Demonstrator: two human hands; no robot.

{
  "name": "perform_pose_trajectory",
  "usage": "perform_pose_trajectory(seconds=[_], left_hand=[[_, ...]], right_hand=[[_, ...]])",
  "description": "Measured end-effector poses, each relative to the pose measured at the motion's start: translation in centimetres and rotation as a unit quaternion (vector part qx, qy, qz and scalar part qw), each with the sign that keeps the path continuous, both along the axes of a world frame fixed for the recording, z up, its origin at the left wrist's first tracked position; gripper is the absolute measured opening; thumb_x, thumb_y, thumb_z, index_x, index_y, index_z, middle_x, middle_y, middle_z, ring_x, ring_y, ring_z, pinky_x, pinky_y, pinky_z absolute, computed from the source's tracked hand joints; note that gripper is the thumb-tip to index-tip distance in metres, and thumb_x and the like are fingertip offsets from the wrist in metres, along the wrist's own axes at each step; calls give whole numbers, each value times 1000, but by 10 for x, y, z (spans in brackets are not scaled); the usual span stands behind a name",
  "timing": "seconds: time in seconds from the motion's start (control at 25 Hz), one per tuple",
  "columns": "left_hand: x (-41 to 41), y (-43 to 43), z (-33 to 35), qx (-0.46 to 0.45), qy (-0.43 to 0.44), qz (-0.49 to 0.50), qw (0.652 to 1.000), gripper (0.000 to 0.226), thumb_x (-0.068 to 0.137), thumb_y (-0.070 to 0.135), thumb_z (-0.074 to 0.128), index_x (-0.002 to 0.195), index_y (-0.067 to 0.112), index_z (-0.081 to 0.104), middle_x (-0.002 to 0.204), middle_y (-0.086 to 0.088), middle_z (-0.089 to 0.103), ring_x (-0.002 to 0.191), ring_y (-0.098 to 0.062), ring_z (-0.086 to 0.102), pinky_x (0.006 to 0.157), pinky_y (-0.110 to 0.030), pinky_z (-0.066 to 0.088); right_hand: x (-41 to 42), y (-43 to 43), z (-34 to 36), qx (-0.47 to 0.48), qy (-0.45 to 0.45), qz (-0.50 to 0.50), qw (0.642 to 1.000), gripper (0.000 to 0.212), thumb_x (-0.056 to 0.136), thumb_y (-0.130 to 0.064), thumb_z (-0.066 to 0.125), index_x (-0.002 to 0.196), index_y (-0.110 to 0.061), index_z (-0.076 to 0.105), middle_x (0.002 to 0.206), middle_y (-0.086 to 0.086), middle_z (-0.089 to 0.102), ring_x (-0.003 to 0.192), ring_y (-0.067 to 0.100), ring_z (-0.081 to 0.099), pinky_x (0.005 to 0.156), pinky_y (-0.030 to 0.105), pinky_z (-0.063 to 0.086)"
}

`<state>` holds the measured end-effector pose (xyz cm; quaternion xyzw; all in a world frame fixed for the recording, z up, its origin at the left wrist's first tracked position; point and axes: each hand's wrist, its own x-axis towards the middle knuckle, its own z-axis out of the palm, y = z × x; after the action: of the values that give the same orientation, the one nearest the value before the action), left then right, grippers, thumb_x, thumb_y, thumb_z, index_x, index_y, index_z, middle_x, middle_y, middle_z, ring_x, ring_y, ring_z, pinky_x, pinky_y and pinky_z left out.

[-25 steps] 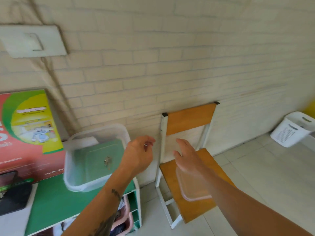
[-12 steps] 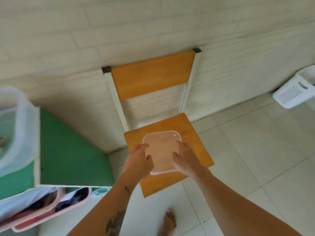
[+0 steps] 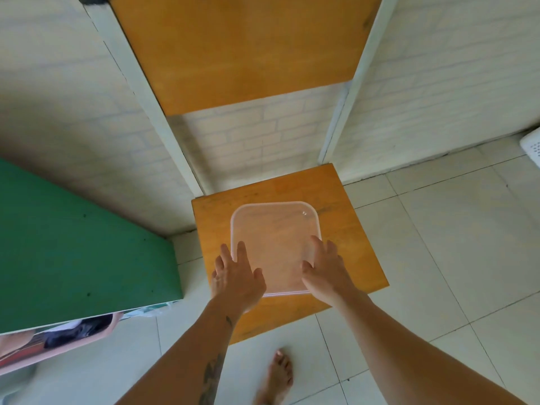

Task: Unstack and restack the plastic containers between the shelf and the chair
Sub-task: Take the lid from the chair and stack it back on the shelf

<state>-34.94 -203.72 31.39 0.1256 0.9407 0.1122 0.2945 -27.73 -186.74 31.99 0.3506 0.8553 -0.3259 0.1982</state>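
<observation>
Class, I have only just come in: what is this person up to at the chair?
A person leans over a wooden chair, both hands on a clear plastic container that sits on its seat. The left hand holds the container's near left edge, the right hand the near right edge. A green shelf stands to the left.

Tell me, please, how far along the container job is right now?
Done: one clear container sits on the chair seat. In hand: the left hand and right hand rest on its near corners, fingers spread, whether placing or gripping is unclear. Left: any other containers are out of view here, and only the green shelf top shows, so restacking there looks pending.
</observation>
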Motion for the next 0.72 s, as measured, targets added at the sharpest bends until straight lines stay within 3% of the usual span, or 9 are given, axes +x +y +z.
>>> perform_pose_trajectory(seconds=[0.28, 0.44, 0.6, 0.72], left_hand=[[12, 1, -19, 58, -10, 18, 998, 62, 89, 36, 49, 145, 29, 23, 155, -4, 9, 131, -29, 28, 97, -41, 46], [6, 0, -12, 88, -41, 67, 993, 62, 88, 34, 50, 146, 32, 27, 156, 0, 15, 134, -28, 24, 106, -45, 41], [2, -12, 24, 139, 52, 78, 986, 56, 89, 31, 53, 143, 31, 37, 153, -3, 27, 134, -29, 25, 109, -51, 38], [-3, -26, 67, 191, 141, 80, 968, 44, 93, 24, 47, 137, 25, 49, 142, -7, 41, 123, -28, 35, 102, -55, 44]], right_hand=[[-3, -9, -17, 5, 27, -45, 999, 56, 88, -36, 57, 138, -33, 30, 146, 2, 24, 129, 34, 33, 99, 50, 45], [2, -9, -10, -16, 31, -73, 997, 54, 90, -38, 57, 138, -36, 33, 148, 0, 21, 127, 34, 32, 96, 47, 46], [4, -21, 18, 11, 43, -105, 993, 60, 91, -48, 55, 145, -35, 34, 150, 1, 22, 130, 32, 30, 96, 47, 45], [5, -39, 59, 71, 102, -126, 984, 54, 89, -49, 56, 139, -33, 45, 144, 2, 31, 125, 28, 34, 94, 45, 50]])
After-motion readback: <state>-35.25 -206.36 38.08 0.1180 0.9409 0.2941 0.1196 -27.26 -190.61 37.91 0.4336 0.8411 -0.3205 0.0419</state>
